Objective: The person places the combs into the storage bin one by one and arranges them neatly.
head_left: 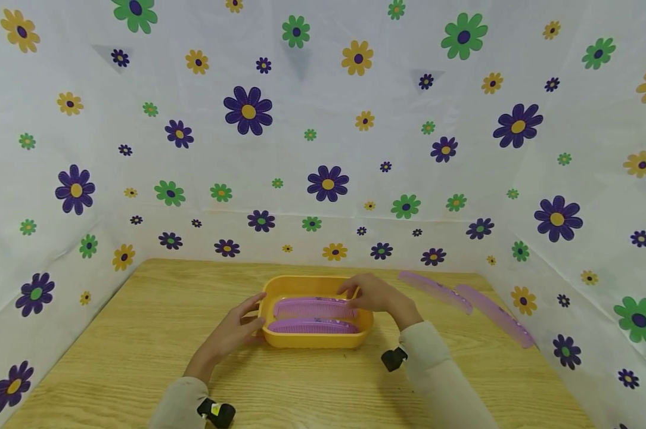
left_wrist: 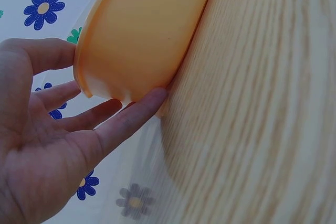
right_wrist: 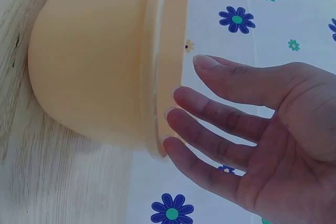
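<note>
A yellow plastic basket [head_left: 316, 341] stands on the wooden table, with two purple combs lying lengthwise in it, a rear comb [head_left: 312, 307] and a front comb [head_left: 312, 326]. At the basket's left end my left hand [head_left: 230, 335] touches the outer wall and rim with extended fingers, as the left wrist view also shows. My right hand [head_left: 378, 293] reaches over the right end, fingers loosely bent near the rear comb's tip. Nothing lies between those fingers [right_wrist: 220, 114] in the right wrist view. The combs are hidden from both wrist views.
Two more purple combs lie on the table right of the basket: one comb [head_left: 435, 291] near the back edge, another comb [head_left: 494, 314] by the right edge. White flowered sheeting [head_left: 323, 143] encloses the table [head_left: 140, 333] at the back and sides.
</note>
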The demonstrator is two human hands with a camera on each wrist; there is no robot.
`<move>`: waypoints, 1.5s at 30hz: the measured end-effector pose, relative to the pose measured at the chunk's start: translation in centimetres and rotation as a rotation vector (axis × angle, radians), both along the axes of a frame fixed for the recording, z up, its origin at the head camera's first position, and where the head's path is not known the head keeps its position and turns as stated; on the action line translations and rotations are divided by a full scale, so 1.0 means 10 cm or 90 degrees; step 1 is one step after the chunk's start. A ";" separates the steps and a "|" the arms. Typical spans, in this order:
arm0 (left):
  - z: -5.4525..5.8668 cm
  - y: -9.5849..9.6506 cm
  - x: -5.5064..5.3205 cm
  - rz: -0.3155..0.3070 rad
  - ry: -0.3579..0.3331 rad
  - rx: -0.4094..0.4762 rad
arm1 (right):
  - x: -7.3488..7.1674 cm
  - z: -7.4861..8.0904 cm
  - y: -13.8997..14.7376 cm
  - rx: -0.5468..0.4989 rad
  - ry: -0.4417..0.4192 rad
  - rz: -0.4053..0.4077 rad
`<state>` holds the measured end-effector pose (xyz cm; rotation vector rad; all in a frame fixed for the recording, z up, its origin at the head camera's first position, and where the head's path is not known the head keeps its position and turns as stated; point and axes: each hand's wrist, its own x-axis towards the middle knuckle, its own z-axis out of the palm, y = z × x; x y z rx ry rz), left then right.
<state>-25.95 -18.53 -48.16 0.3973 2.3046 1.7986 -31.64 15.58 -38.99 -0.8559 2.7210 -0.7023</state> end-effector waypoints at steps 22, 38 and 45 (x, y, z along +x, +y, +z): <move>-0.01 -0.01 -0.01 -0.008 0.001 0.010 | -0.03 0.04 0.23 -0.015 -0.005 -0.038; -0.01 -0.01 -0.01 -0.018 0.002 0.017 | -0.08 0.04 0.42 0.015 -0.023 -0.100; -0.01 -0.01 -0.01 -0.021 0.008 0.013 | -0.12 -0.01 0.56 0.023 -0.014 -0.100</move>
